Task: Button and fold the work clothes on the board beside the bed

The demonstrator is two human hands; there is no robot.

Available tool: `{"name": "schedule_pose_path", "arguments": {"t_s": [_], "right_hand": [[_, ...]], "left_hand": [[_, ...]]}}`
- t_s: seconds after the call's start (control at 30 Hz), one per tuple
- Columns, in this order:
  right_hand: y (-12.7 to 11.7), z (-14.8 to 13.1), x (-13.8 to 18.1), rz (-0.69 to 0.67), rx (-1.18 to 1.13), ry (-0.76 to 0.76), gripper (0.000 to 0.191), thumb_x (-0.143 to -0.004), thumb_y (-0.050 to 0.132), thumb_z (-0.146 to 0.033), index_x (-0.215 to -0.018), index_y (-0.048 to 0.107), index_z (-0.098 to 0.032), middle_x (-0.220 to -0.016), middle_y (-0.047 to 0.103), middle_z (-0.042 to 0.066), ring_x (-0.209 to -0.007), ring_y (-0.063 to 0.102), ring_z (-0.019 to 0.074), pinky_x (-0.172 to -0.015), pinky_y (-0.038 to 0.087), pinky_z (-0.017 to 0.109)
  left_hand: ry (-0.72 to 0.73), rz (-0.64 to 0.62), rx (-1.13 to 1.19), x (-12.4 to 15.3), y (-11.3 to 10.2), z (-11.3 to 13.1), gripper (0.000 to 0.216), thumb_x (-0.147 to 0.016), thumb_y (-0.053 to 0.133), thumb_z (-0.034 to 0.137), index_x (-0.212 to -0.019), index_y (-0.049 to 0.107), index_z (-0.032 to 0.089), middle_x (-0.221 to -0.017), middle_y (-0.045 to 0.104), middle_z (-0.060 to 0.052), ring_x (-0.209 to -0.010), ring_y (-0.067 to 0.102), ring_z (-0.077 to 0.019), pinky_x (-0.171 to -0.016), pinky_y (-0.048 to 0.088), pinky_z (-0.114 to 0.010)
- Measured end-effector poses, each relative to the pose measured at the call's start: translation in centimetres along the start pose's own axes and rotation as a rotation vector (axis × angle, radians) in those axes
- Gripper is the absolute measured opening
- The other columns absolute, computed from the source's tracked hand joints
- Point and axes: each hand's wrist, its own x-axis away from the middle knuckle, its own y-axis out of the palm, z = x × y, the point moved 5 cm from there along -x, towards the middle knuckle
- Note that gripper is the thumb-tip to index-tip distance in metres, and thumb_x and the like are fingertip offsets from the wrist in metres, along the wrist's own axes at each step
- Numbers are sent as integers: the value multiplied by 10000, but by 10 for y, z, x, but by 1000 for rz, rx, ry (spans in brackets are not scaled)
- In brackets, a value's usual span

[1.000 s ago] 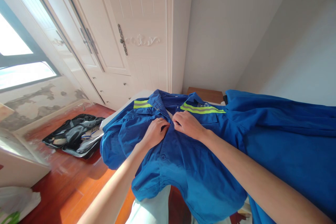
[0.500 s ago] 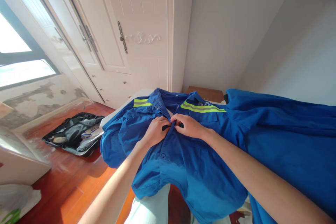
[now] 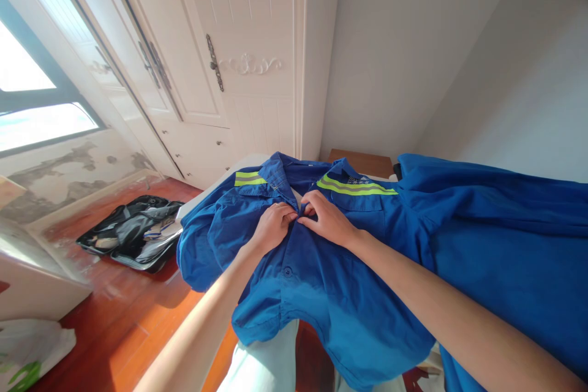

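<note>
A blue work shirt [image 3: 321, 282] with yellow-green reflective stripes on the chest lies spread front-up before me, collar pointing away. My left hand [image 3: 272, 226] pinches the left edge of the shirt's front opening just below the collar. My right hand [image 3: 325, 219] pinches the right edge beside it, and the fingertips of both hands meet at the placket. One button [image 3: 287, 271] shows lower down on the closed front.
More blue cloth [image 3: 505, 239] is heaped at the right. A white wardrobe [image 3: 220, 73] stands behind. An open black suitcase [image 3: 133, 233] lies on the reddish wood floor at left, a white plastic bag [image 3: 32, 349] at lower left, a small wooden table [image 3: 362, 164] behind the shirt.
Both hands stayed at the top of the placket; the fingers shifted slightly upward and closer together, and the small gap between the shirt edges has closed.
</note>
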Motion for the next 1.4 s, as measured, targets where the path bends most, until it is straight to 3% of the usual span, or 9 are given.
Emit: {"name": "schedule_pose_path", "arguments": {"t_s": [0.27,0.4,0.57,0.8,1.03,1.23,1.4], "right_hand": [[3,-12,-1,-56,167,-100,73,-903,597,-203,-965,605,-164,-1024,608,69,-967,597,185,-876,507,333],[4,-11,-1,-33,169,-150,121,-926,562,-196,-1007,648,-172,-1072,635,84,-1039,596,196,-948,498,364],[4,-12,0,-2,207,-175,167,-926,547,-180,-1017,687,-173,-1130,643,108,-1088,591,223,-991,494,417],[10,-13,2,12,159,-190,244,-929,499,-154,-1092,676,-195,-1170,628,112,-1108,588,234,-998,499,448],[9,-12,1,37,50,-152,261,-902,543,-144,-1147,618,-193,-1190,606,112,-1136,583,221,-1007,494,428],[11,-10,1,26,43,-131,263,-881,573,-147,-1135,604,-205,-1189,588,109,-1152,567,226,-1009,486,441],[11,-8,1,2,40,-128,270,-893,537,-122,-1142,591,-211,-1210,575,107,-1176,554,219,-1030,475,440]], "left_hand": [[-2,0,90,-2,-1,-1,178,-895,533,200,-868,707,180,-914,716,-61,-881,632,-199,-825,487,-305],[6,-18,176,-1,-4,0,183,-891,532,216,-882,713,191,-956,723,-59,-914,646,-196,-847,504,-306],[19,-30,205,1,-3,-1,223,-812,544,108,-918,721,194,-1000,719,-56,-952,654,-192,-883,517,-309],[-65,41,131,0,-2,-3,239,-781,536,70,-788,734,204,-877,733,-37,-858,667,-185,-812,526,-295],[-118,133,93,2,-8,-3,173,-776,579,101,-775,729,187,-809,715,-42,-757,651,-173,-736,518,-290],[-58,32,117,1,-4,-2,239,-772,536,90,-834,736,205,-929,722,-45,-889,650,-184,-817,519,-304],[-65,-7,108,1,-6,5,201,-804,533,155,-768,725,202,-935,719,-33,-896,637,-187,-863,493,-309]]}}
